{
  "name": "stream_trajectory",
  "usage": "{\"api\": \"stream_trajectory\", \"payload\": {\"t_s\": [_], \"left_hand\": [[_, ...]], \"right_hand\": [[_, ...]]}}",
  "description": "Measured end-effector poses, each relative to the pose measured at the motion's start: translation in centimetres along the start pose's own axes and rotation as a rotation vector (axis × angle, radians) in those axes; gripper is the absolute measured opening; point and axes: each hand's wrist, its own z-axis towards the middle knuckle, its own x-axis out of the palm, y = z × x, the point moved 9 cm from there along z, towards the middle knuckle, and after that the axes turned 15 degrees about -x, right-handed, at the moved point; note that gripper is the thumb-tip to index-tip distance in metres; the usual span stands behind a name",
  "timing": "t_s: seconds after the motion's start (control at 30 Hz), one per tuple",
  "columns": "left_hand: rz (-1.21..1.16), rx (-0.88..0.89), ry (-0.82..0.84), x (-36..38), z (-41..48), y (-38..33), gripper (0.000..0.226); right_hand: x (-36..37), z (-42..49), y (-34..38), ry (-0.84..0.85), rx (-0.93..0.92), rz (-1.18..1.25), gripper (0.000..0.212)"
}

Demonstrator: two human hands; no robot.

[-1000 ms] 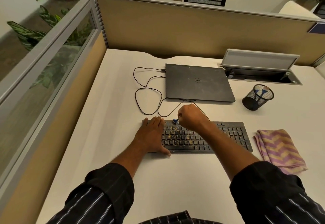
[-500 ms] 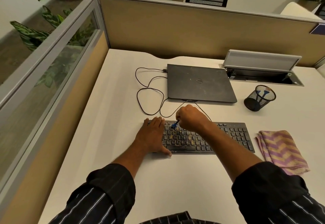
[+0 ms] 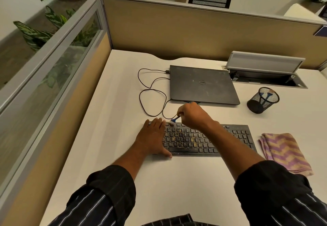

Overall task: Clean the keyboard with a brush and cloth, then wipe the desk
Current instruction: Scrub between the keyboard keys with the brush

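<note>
One white worktop (image 3: 115,155) carries a black, crumb-speckled keyboard (image 3: 203,142); a folded purple-and-yellow zigzag cloth (image 3: 284,153) lies just right of it. Left hand (image 3: 154,137) flat, fingers straight, on the keyboard's left end. Right hand (image 3: 192,113) pinches a small blue brush (image 3: 175,119), tip at the top key row.

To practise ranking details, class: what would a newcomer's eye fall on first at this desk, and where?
First, the crumb-strewn black keyboard at the near middle of the desk, with the left hand flat on its left end and the right hand holding a small blue brush at its top row. Next, the folded purple-and-yellow cloth just right of it, and the closed dark laptop behind.
</note>
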Motion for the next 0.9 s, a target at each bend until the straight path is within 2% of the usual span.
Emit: {"api": "stream_trajectory", "payload": {"t_s": [0.07, 0.33, 0.53, 0.73, 0.9], "left_hand": [[-0.003, -0.005, 0.004, 0.1, 0.0, 0.1, 0.142], [0.000, 0.000, 0.000, 0.3, 0.0, 0.4, 0.141], [0.000, -0.004, 0.015, 0.4, 0.1, 0.5, 0.142], [-0.018, 0.008, 0.009, 0.6, 0.3, 0.7, 0.143], [-0.012, -0.008, 0.005, 0.5, 0.1, 1.5, 0.145]], "right_hand": [[0.1, 0.3, 0.4, -0.026, 0.000, 0.020, 0.023], [1.6, 0.3, 1.7, 0.044, 0.007, 0.017, 0.013], [0.5, 1.1, 1.6, -0.018, 0.012, 0.043, 0.017], [1.7, 0.6, 0.7, 0.044, 0.041, 0.025, 0.014], [0.9, 1.3, 1.4, -0.032, 0.003, 0.063, 0.022]]}}
